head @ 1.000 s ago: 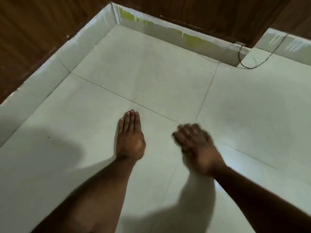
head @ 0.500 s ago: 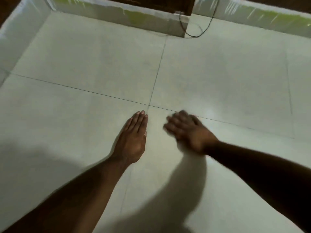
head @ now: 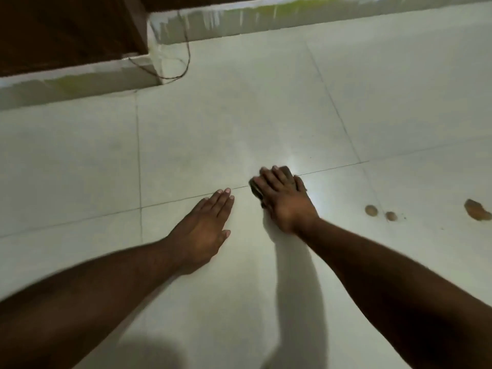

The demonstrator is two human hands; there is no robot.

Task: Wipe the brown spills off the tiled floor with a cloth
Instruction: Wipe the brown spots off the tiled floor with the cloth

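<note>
My left hand (head: 203, 230) lies flat on the pale tiled floor (head: 239, 123), fingers together, holding nothing. My right hand (head: 286, 199) presses down on a small dark cloth (head: 256, 189), which is mostly hidden under the palm and peeks out at the fingertips. Three brown spills lie on the floor to the right of that hand: a small round one (head: 371, 210), a smaller one (head: 391, 216) and a larger blotch (head: 477, 209) near the right edge.
A pale skirting (head: 80, 83) runs below dark wooden panelling (head: 66, 27) at the top left, with a corner jutting out. A thin black wire (head: 183, 57) hangs there and loops onto the floor. More skirting (head: 292, 14) lines the far wall.
The view has swung to the right, bringing the brown spills into sight. My right hand has slid right along the floor with the cloth; my left hand stays flat.
</note>
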